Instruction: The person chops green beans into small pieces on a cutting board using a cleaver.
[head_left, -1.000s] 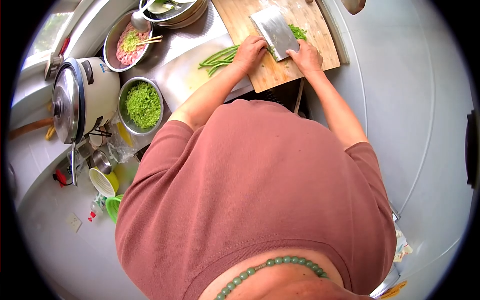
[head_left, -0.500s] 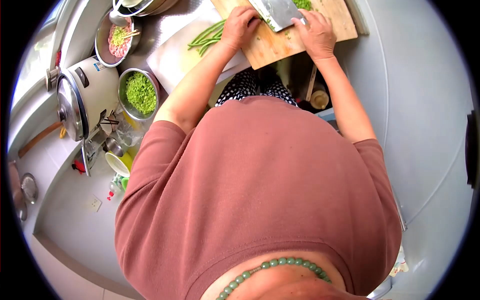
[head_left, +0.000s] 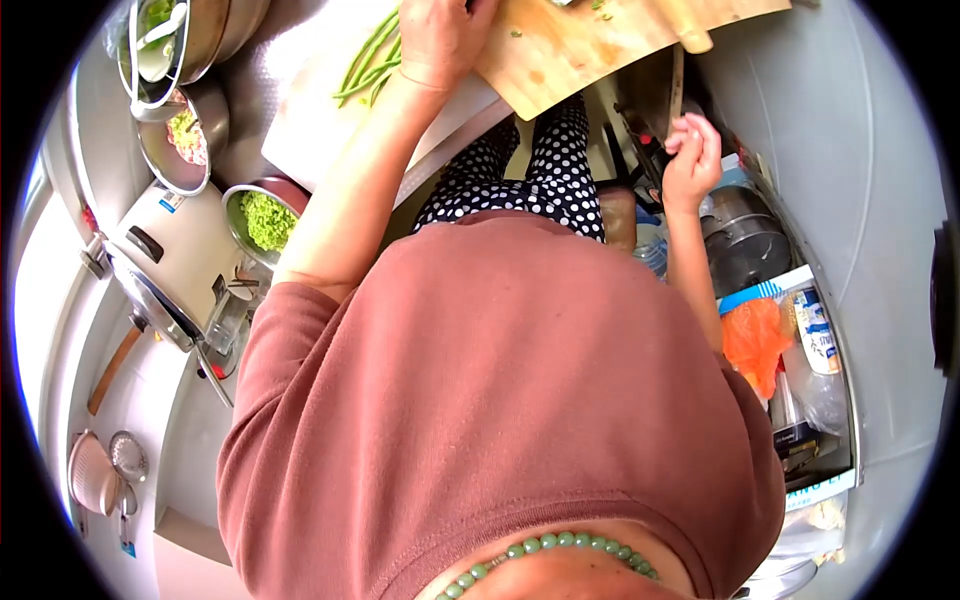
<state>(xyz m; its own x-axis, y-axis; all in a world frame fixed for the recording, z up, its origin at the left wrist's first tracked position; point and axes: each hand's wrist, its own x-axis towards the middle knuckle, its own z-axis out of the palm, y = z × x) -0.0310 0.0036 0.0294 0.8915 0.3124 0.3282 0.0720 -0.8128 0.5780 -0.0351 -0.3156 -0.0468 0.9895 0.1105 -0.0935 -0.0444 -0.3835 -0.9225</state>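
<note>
My left hand [head_left: 438,45] is at the top edge, beside the left edge of the wooden cutting board [head_left: 540,70]. Its fingers are bent, and the frame cuts off their tips and anything in them. Long green beans [head_left: 370,62] lie just left of it on a white surface [head_left: 305,125]. My right hand [head_left: 694,160] is off the board, at its lower right, with loosely bent fingers and nothing visible in it. A wooden knife handle [head_left: 687,28] lies across the board's front edge; only a sliver of metal blade shows at the top.
On the left stand a bowl of chopped greens [head_left: 265,220], a bowl of pink minced meat with chopped greens [head_left: 187,137] and a white cooker [head_left: 185,235] with a raised lid. At right, below, are a dark pot [head_left: 745,245] and a drawer with an orange bag [head_left: 755,340].
My right hand has let go of the cleaver and moved down and right, off the board. The view has shifted, showing more at the lower right. My left hand stays by the beans.
</note>
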